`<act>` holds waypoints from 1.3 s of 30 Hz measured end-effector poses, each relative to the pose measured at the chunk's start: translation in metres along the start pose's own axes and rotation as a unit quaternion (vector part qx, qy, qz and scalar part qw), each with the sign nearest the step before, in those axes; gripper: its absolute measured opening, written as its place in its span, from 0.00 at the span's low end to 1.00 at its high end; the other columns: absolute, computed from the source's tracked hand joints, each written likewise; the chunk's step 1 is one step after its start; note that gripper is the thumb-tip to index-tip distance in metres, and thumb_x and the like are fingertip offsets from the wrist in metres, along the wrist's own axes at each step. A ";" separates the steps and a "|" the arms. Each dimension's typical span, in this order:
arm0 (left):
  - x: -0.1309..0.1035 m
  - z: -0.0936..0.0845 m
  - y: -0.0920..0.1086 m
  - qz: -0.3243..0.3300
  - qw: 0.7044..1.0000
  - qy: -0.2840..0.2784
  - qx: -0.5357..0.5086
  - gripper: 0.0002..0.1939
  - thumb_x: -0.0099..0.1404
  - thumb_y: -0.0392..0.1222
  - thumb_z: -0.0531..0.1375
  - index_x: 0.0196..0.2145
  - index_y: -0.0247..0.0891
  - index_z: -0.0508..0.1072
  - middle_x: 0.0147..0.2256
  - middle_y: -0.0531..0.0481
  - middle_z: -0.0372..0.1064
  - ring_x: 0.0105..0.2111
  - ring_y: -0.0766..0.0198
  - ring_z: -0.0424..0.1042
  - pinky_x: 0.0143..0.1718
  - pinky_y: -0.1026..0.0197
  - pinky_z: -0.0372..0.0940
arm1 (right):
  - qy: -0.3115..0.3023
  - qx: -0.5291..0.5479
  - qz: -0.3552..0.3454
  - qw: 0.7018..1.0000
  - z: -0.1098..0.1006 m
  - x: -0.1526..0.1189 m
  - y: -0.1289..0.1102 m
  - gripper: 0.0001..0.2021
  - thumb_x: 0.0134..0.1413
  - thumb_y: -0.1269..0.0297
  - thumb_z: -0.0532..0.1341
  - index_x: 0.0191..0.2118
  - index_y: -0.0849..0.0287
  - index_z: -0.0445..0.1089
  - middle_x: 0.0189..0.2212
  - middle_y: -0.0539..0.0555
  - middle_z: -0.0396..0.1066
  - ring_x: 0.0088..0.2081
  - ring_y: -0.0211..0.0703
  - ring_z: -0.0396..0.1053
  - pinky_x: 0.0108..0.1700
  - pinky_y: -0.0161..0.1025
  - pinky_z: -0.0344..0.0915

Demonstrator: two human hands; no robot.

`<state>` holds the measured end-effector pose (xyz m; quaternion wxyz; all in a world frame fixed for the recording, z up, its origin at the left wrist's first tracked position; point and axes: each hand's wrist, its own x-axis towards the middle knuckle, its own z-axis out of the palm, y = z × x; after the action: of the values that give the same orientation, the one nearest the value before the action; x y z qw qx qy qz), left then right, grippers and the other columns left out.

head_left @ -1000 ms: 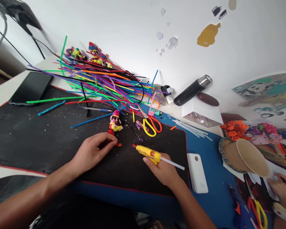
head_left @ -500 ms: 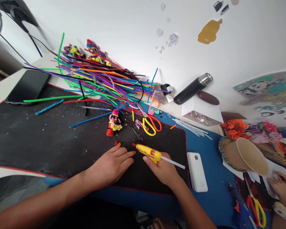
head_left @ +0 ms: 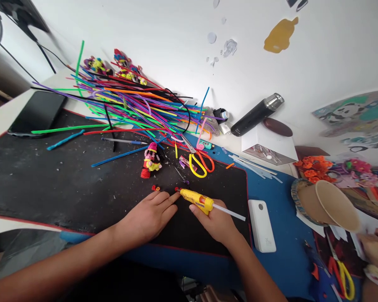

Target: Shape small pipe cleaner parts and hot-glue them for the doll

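My right hand (head_left: 219,222) is closed round a yellow hot glue gun (head_left: 197,199), with a clear glue stick (head_left: 229,212) jutting from its back. The nozzle points left at a small red curl (head_left: 177,189) on the black mat. My left hand (head_left: 154,212) lies on the mat, fingers stretched out, its index fingertip at the red curl beside the nozzle. Just beyond its knuckles sit a small red piece (head_left: 153,187) and an orange ring (head_left: 158,188). A pink, yellow and red pipe-cleaner figure (head_left: 150,160) lies farther back.
A heap of coloured pipe cleaners (head_left: 135,105) spreads along the wall. Scissors (head_left: 198,161), a pen (head_left: 124,141) and a phone (head_left: 36,113) lie around the mat. To the right are a white power bank (head_left: 262,226), a paper cup (head_left: 335,205) and another person's hand (head_left: 376,247).
My left index finger has moved slightly up and right to the red curl at the nozzle. My right hand keeps the glue gun nearly still. The view has shifted slightly.
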<state>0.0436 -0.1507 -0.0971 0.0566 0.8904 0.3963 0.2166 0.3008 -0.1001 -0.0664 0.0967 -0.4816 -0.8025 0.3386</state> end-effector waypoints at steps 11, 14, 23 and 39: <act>-0.005 -0.004 -0.001 -0.002 0.999 0.036 -0.016 0.12 0.79 0.32 0.54 0.45 0.37 0.78 0.57 0.40 0.82 0.47 0.53 0.79 0.51 0.52 0.75 | -0.003 0.006 0.014 1.000 0.002 -0.001 0.001 0.19 0.74 0.50 0.58 0.36 0.54 0.79 0.25 0.51 0.75 0.27 0.46 0.72 0.35 0.39 0.65; -0.004 -0.013 -0.007 -0.019 0.998 0.061 -0.020 0.12 0.80 0.34 0.54 0.46 0.37 0.79 0.55 0.42 0.83 0.48 0.54 0.80 0.53 0.51 0.74 | -0.006 0.007 0.012 1.000 0.001 -0.001 0.001 0.18 0.74 0.50 0.58 0.37 0.54 0.80 0.26 0.52 0.76 0.28 0.47 0.73 0.36 0.39 0.66; 0.001 -0.009 0.003 0.014 1.000 0.026 -0.011 0.10 0.79 0.32 0.56 0.45 0.37 0.78 0.57 0.42 0.82 0.50 0.54 0.76 0.54 0.52 0.69 | 0.008 -0.008 0.015 1.000 0.002 0.000 0.000 0.20 0.74 0.49 0.57 0.35 0.55 0.78 0.25 0.51 0.75 0.27 0.45 0.71 0.33 0.38 0.63; 0.002 0.008 0.027 -0.027 0.997 -0.029 0.072 0.06 0.75 0.32 0.59 0.41 0.37 0.76 0.64 0.34 0.76 0.51 0.49 0.73 0.52 0.50 0.67 | -0.003 0.090 0.115 0.989 0.005 -0.004 0.005 0.24 0.69 0.42 0.61 0.26 0.53 0.70 0.14 0.47 0.63 0.18 0.42 0.66 0.24 0.36 0.60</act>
<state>0.0667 -0.1676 -0.0965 0.0098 0.8869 0.4332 0.1603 0.3040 -0.1037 -0.0727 0.0974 -0.5588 -0.7086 0.4197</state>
